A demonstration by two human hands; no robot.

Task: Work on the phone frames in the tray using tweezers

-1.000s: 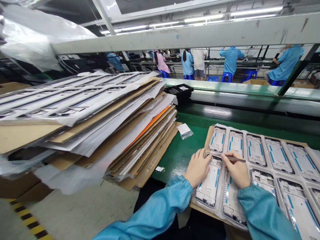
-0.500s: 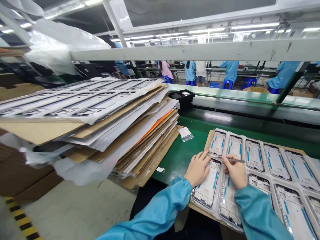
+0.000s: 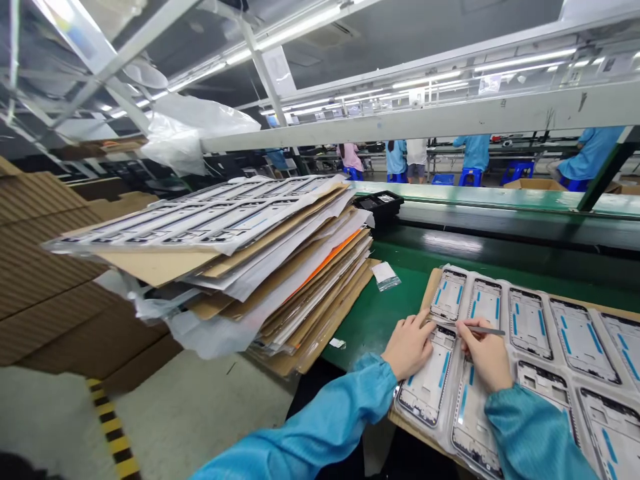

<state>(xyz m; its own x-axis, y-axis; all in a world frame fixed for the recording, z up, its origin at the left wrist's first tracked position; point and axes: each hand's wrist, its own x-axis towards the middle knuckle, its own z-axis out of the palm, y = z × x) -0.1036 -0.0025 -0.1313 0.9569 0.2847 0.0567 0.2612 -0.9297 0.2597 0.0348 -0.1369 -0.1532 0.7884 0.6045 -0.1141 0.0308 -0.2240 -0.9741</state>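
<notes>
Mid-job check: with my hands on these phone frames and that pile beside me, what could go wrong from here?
The leaning stack of cardboard and sheets overhangs its base and could slide toward the phone frames. The tweezers in the right hand might scratch a frame if the left hand lets it shift.

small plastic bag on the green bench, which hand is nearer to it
Left. The left hand rests on the near-left phone frame, below and just right of the small plastic bag. The right hand, gripping tweezers, sits farther right, beyond the left hand.
</notes>
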